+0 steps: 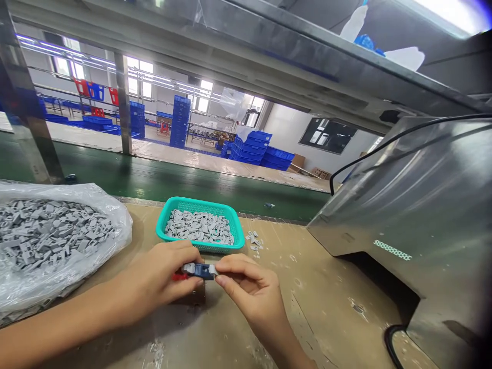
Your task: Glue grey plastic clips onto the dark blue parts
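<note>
My left hand (172, 277) pinches a small dark blue and grey plastic part (200, 270) between thumb and fingers. At the part's right end, the thumb and forefinger of my right hand (246, 284) close on a light grey plastic piece (212, 270), which touches the blue body. Beneath my left fingers shows a bit of something red (180, 276), on or beside a brown block (197, 294) mostly hidden by the hand. Just behind my hands stands a teal basket (163, 236) holding many small grey plastic pieces (200, 226).
A clear plastic bag (125, 225) full of larger grey parts lies at left. Loose grey pieces (253, 240) are scattered right of the basket. Behind runs a green conveyor belt (215, 184) carrying a small part (269, 205). A metal machine housing (415, 205) stands at right, a shelf overhead.
</note>
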`<control>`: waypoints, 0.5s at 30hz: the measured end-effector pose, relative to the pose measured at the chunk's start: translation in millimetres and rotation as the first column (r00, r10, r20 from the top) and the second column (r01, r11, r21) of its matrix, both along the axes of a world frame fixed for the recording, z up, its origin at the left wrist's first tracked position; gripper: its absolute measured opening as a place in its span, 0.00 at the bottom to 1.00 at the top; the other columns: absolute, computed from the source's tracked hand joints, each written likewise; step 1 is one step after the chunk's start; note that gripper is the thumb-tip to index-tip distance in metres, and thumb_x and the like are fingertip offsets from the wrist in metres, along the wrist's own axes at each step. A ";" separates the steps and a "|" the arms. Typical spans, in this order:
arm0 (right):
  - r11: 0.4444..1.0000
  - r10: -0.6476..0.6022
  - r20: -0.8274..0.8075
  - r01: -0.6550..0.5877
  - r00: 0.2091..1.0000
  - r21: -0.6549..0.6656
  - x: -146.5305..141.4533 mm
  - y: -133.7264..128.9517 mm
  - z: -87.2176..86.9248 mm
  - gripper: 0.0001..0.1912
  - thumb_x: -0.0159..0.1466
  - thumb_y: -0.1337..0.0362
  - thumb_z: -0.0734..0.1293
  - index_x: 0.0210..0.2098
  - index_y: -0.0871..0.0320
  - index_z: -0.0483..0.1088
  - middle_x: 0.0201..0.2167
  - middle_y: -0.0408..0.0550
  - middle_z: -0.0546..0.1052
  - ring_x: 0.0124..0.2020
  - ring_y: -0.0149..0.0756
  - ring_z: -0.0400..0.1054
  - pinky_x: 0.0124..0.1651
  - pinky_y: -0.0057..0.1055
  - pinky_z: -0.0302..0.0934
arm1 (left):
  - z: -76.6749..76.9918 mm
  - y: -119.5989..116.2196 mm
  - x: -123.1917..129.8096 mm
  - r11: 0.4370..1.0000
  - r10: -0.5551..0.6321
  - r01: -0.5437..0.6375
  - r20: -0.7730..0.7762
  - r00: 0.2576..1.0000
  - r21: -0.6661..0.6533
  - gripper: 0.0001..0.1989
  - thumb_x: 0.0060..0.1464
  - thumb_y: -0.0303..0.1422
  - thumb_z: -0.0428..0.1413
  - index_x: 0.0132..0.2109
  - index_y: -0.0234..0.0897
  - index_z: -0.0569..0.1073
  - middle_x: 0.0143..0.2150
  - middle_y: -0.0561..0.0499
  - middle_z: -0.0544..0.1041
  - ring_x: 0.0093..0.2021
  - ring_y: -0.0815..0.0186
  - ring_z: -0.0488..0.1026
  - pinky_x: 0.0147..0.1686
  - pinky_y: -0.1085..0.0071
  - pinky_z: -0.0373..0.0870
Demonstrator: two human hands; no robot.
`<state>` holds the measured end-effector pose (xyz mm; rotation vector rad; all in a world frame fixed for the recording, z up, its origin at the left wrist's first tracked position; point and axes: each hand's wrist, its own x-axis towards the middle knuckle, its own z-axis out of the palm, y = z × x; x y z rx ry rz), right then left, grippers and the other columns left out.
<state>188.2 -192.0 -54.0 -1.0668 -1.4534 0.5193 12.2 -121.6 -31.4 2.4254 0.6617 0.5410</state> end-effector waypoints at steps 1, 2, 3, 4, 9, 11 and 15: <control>1.000 -0.003 0.006 0.003 1.000 0.005 0.1 0.1 -0.7 0.09 0.51 0.74 0.68 0.28 0.55 0.75 0.26 0.46 0.75 0.31 0.34 0.69 0.35 0.28 0.67 | 0.3 -0.1 0.2 1.000 -0.004 0.004 -0.005 1.000 -0.002 0.06 0.53 0.34 0.50 0.35 0.38 0.70 0.32 0.53 0.71 0.32 0.69 0.66 0.31 0.76 0.58; 1.000 -0.006 0.008 0.006 1.000 0.012 0.0 0.1 -1.1 0.09 0.51 0.74 0.68 0.28 0.55 0.76 0.26 0.46 0.75 0.31 0.34 0.69 0.35 0.28 0.67 | 0.6 -0.4 0.5 1.000 -0.008 0.008 -0.010 1.000 -0.002 0.07 0.53 0.35 0.50 0.35 0.38 0.70 0.32 0.53 0.71 0.32 0.69 0.66 0.31 0.76 0.58; 1.000 -0.009 0.008 0.009 1.000 0.019 -0.4 -0.1 -1.3 0.09 0.50 0.75 0.68 0.28 0.55 0.76 0.26 0.46 0.76 0.31 0.34 0.70 0.35 0.28 0.68 | 1.0 -0.8 0.7 1.000 -0.013 0.013 -0.017 1.000 -0.001 0.08 0.54 0.36 0.50 0.35 0.38 0.70 0.32 0.53 0.71 0.33 0.69 0.66 0.31 0.76 0.58; 1.000 -0.010 0.009 0.010 1.000 0.026 -0.9 -0.3 -1.1 0.09 0.50 0.75 0.68 0.27 0.55 0.76 0.26 0.46 0.76 0.31 0.34 0.70 0.35 0.27 0.68 | 1.4 -1.4 0.8 1.000 -0.018 0.018 -0.023 1.000 0.002 0.08 0.54 0.36 0.49 0.35 0.38 0.70 0.33 0.53 0.71 0.33 0.69 0.66 0.32 0.76 0.59; 1.000 0.010 0.023 -0.011 1.000 0.026 -4.0 -1.9 0.8 0.09 0.50 0.75 0.68 0.26 0.55 0.76 0.27 0.46 0.75 0.30 0.33 0.70 0.34 0.28 0.68 | 4.5 -6.9 -1.1 1.000 -0.016 0.016 -0.013 1.000 0.020 0.09 0.55 0.36 0.48 0.35 0.37 0.70 0.33 0.54 0.70 0.32 0.71 0.65 0.31 0.76 0.58; 0.999 0.026 0.043 -0.028 0.999 0.036 -4.5 -2.5 0.5 0.10 0.52 0.75 0.67 0.27 0.55 0.76 0.28 0.46 0.74 0.30 0.33 0.70 0.34 0.28 0.67 | 5.5 -8.8 -1.9 1.000 -0.018 0.018 0.017 1.000 0.003 0.09 0.55 0.36 0.48 0.36 0.38 0.70 0.32 0.54 0.69 0.32 0.71 0.65 0.31 0.76 0.58; 0.995 0.013 0.165 -0.030 0.986 0.096 -4.9 -3.9 -2.4 0.12 0.55 0.76 0.65 0.33 0.55 0.75 0.39 0.50 0.72 0.37 0.34 0.69 0.41 0.30 0.66 | 4.0 -7.8 0.6 0.984 0.043 -0.019 0.130 0.991 -0.179 0.09 0.54 0.38 0.50 0.33 0.36 0.69 0.31 0.54 0.69 0.33 0.69 0.64 0.32 0.75 0.58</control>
